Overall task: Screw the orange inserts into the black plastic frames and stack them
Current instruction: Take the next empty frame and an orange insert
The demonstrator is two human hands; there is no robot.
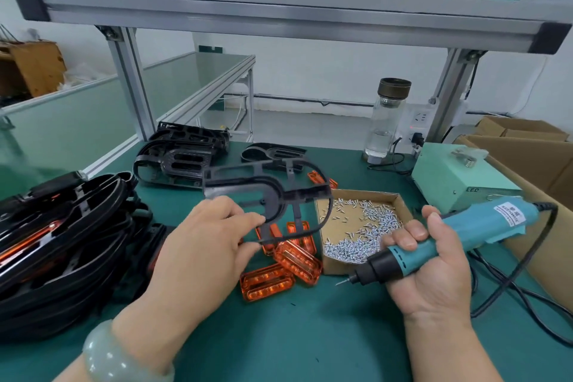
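Left hand (204, 245): raised above the table (310, 335), thumb and fingers pinching the near edge of one black frame (269, 192). The frame is held in the air, tilted, over the loose orange inserts (291, 260) and overlapping the left edge of the cardboard tray (338, 267).

Right hand (434, 260): fingers wrapped round the barrel of a teal electric screwdriver (459, 236). Its bit points down and left, off the table surface, just in front of the tray. Its cable trails off to the right.

The tray holds a heap of small silver screws (366, 236).

The inserts lie in a loose cluster on the table, just left of the tray.

Far left: a tall stack of black frames (62, 242), orange showing between the layers. More black frames (179, 158) lie at the back of the table.

A pale green bracelet (114, 353) is on the left wrist.
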